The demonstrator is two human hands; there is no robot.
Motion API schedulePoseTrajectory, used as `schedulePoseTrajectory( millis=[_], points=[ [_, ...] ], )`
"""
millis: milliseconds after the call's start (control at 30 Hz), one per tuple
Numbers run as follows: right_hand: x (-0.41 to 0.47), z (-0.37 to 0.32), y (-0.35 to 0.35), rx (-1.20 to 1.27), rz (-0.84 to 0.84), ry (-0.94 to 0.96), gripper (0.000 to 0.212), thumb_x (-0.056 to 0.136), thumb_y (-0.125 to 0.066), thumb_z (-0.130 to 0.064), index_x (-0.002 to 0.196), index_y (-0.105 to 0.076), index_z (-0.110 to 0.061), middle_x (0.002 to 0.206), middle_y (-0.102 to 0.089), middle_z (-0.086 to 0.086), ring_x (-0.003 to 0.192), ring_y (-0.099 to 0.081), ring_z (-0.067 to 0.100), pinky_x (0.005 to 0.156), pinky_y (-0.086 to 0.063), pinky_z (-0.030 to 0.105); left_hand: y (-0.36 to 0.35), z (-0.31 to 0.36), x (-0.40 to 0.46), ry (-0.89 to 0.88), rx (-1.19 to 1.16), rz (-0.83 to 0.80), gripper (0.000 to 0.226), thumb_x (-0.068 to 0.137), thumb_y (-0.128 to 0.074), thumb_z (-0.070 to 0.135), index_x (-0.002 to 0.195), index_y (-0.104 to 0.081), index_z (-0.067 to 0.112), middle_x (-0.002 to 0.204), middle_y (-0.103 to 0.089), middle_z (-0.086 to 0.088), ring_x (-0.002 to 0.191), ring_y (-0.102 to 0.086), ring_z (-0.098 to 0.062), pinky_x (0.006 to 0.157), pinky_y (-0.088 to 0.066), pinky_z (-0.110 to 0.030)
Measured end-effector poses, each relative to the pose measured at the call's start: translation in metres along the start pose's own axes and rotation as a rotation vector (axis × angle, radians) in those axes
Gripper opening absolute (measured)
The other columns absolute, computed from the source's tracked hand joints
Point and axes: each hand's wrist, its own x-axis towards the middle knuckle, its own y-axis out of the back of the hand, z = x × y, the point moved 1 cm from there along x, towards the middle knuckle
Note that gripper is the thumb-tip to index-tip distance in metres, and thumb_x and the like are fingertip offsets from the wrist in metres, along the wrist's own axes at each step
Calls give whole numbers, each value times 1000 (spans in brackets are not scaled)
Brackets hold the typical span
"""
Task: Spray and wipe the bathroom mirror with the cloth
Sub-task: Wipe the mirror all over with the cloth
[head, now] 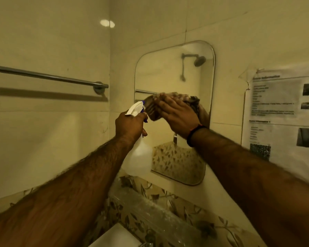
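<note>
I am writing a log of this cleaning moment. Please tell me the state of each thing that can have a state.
mirror: on the wall, being wiped at mid-height
cloth: pressed flat on the mirror under the right hand
spray bottle: upright, gripped by the left hand, nozzle toward the mirror
towel bar: bare
paper notice: taped to the wall, top corner peeling

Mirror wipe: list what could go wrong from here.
1. The spray bottle in the left hand points its nozzle toward the cloth and the right hand; a squeeze would likely wet the hand rather than the mirror.
2. The taped paper notice hangs just right of the mirror; overspray or a wide stroke could dampen or tear it.
3. Only the middle of the glass is under the cloth; the top may stay streaked.
</note>
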Motion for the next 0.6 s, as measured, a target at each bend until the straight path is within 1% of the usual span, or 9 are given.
schedulePoseTrajectory(
  millis=[67, 167, 267, 367, 400, 467, 533, 600],
  points=[
    [19, 18, 9, -46, 44, -30, 61, 87, -37, 0, 146, -35, -15, 155, -30, 10, 145, -20, 31, 115, -7, 43, -2, 6, 11, -19, -39, -9, 52, 79, -72, 26, 129, -65, 12, 95, -75, -13, 35, -59, -15, 64, -55, -30],
    [45, 43, 19, -91, 71, -58, 66, 85, -36, 3, 148, -29, -16, 158, -22, 10, 147, -14, 30, 117, -6, 43, -4, 14, 23, -25, -59, -26, 54, 78, -73, 26, 130, -64, 14, 96, -74, -19, 34, -59, -14, 62, -52, -28],
    [65, 65, 24, -133, 95, -87, 66, 85, -45, 4, 147, -31, -15, 158, -23, 10, 146, -15, 31, 118, -9, 45, -7, 19, 31, -29, -53, -24, 57, 80, -74, 25, 133, -59, 11, 102, -73, -21, 38, -60, -16, 59, -52, -28],
    [78, 79, 27, -158, 72, -109, 67, 82, -28, 1, 147, -31, -13, 158, -21, 12, 147, -13, 31, 120, -10, 46, -10, 20, 40, -29, -49, -25, 58, 81, -74, 26, 134, -56, 10, 107, -72, -19, 45, -62, -18, 63, -57, -32],
    [82, 83, 28, -167, 71, -111, 67, 82, -26, 0, 147, -31, -12, 158, -21, 13, 147, -13, 31, 120, -11, 47, -11, 20, 43, -30, -50, -27, 58, 82, -74, 27, 134, -56, 11, 107, -72, -19, 46, -62, -19, 64, -58, -32],
    [92, 91, 22, -195, 76, -113, 64, 85, -37, 2, 147, -30, -12, 158, -22, 13, 146, -13, 32, 120, -11, 47, -12, 20, 48, -27, -52, -28, 59, 82, -74, 27, 135, -55, 12, 107, -71, -19, 47, -62, -19, 64, -57, -33],
    [100, 99, 14, -222, 83, -107, 67, 84, -51, 3, 146, -32, -13, 157, -23, 12, 146, -14, 31, 119, -9, 46, -12, 19, 52, -28, -51, -30, 56, 80, -74, 27, 131, -58, 11, 102, -72, -20, 42, -61, -16, 60, -53, -30],
    [106, 107, 10, -244, 78, -99, 67, 83, -56, 2, 144, -36, -15, 157, -26, 11, 146, -16, 31, 119, -9, 46, -12, 18, 55, -36, -50, -31, 49, 78, -73, 26, 124, -63, 11, 93, -73, -19, 36, -59, -14, 58, -50, -28]
  ],
)
